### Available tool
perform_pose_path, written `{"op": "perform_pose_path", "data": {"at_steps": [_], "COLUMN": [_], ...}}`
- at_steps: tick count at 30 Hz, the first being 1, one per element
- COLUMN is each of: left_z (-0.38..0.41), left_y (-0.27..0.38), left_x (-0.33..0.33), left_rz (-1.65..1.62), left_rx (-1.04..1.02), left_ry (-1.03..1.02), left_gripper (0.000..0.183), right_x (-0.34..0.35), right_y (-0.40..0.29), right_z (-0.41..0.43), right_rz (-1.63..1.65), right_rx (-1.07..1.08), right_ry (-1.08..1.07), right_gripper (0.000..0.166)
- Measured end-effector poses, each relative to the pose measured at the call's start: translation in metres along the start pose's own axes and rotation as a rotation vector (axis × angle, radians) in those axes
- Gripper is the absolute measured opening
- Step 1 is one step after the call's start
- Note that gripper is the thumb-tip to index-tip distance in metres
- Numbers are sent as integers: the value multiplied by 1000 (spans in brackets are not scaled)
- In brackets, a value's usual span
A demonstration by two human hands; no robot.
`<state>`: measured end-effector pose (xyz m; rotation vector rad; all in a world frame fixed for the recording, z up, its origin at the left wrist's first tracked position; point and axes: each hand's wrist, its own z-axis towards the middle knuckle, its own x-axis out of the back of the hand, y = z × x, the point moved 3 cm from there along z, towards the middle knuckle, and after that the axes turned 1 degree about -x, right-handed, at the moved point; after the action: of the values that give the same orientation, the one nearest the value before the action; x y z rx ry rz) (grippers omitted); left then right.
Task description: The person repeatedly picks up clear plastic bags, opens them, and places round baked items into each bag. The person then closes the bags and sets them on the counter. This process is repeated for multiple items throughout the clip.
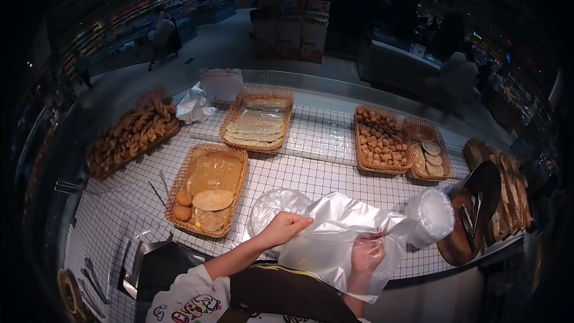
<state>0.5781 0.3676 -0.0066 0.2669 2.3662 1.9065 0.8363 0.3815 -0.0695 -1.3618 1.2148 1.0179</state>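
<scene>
A thin translucent plastic bag [332, 237] is spread out just in front of my body. My left hand [287, 229] pinches its left edge between thumb and fingers. My right hand [368, 253] shows through the film at the bag's right side, its fingers curled on gathered plastic. Behind my left hand lies a round item of clear plastic [276, 208] on the checked cloth. A roll of clear plastic bags [430, 217] stands to the right of the bag, beside a round wooden board [459, 237] that holds a dark-handled utensil.
Wicker baskets hold flatbreads and round buns [206, 190], stacked flat pancakes [255, 125], fried balls [381, 139], round flatbreads [432, 157] and twisted dough sticks [134, 134]. Tongs [95, 278] lie lower left. Large breads [509, 193] stand at the right. A glass barrier [314, 83] edges the counter.
</scene>
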Motion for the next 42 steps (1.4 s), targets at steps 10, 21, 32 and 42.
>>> {"op": "perform_pose_path", "data": {"at_steps": [10, 21, 32, 42], "left_z": [-8, -1, -5, -12], "left_y": [11, -4, 9, 9], "left_x": [-4, 0, -41, -37], "left_rz": [-241, -408, -321, -82], "left_rx": [-52, -66, -75, -140], "left_ry": [-49, 189, -150, -115], "left_gripper": [15, 26, 12, 39], "right_x": [5, -2, -103, -65], "right_y": [-5, -56, 0, 65], "right_z": [-2, -20, -68, -53], "right_rz": [-49, -931, -1326, -1123], "right_rx": [-4, 680, 219, -474], "right_ry": [-48, 101, -203, -438], "right_gripper": [15, 21, 8, 14]}}
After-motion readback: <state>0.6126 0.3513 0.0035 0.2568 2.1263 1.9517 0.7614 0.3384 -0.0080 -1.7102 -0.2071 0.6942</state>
